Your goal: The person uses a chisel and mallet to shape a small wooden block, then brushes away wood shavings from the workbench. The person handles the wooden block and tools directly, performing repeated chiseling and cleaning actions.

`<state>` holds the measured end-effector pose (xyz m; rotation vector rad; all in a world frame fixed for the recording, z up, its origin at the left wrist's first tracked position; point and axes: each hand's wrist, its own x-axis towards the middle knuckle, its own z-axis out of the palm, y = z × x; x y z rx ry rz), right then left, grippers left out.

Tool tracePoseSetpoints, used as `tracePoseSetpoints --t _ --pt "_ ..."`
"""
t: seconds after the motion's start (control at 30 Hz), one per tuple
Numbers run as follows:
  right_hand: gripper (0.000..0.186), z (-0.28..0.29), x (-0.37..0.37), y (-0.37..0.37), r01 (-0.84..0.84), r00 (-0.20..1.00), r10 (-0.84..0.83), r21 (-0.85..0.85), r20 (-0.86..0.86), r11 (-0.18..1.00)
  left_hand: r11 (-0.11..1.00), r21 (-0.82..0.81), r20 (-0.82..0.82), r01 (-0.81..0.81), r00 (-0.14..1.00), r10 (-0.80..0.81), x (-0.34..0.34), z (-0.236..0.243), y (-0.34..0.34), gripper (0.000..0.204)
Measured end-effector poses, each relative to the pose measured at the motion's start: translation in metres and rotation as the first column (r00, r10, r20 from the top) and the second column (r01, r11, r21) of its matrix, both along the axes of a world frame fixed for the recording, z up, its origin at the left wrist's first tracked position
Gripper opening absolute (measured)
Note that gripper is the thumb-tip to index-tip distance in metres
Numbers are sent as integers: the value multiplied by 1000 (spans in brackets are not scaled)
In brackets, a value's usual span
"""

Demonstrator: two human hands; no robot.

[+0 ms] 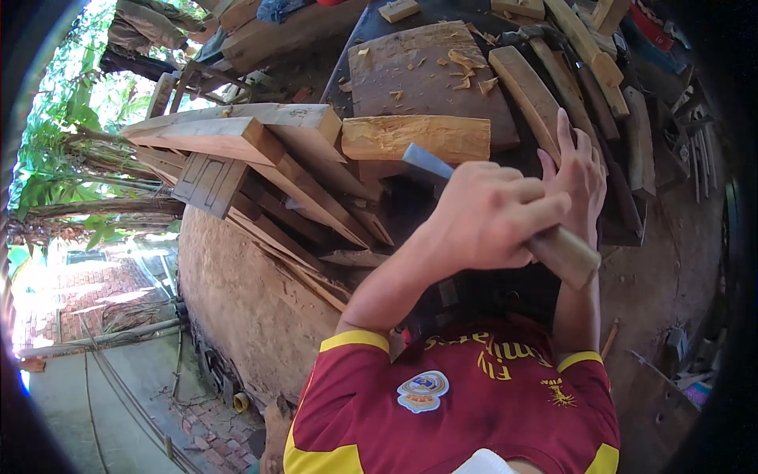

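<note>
Wooden board [387, 73] on dark table [375, 28]

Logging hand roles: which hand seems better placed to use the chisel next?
Probably the left hand: it grips the chisel, blade toward the pale block; the right hand is spread open.

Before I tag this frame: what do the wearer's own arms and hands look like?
Left hand and right hand: both bare, no gloves, slim fingers. Forearms uncovered, no cables or markings seen; the right wrist is partly hidden. Left sleeve and right sleeve: short, maroon, yellow band at the edge.
</note>
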<state>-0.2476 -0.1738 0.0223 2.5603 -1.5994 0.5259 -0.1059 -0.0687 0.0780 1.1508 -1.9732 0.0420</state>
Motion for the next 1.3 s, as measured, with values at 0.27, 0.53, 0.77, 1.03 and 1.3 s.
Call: tracePoseSetpoints --t 0.27,0.53,0.77,1.03,1.3 --pt "71 -5 -2 -4 15 1000 -17 53 26 998 992 -16 -49 -129 991 128 3 -4 -12 52" --pt "60 -2 -20 -16 -137 843 11 195 538 971 994 -45 -95 -104 991 99 7 -3 -15 53" --pt "60 4 -68 10 -352 280 -268 358 922 865 993 -38 -12 -110 994 110 13 8 -7 50" --pt "84 -6 -104 60 -375 397 -168 326 903 867 993 37 -130 -111 985 115 22 -7 -14 47" --pt "77 -8 -122 62 -13 68 29 -29 997 1000 983 32 -156 -181 970 184 25 -11 -17 41"
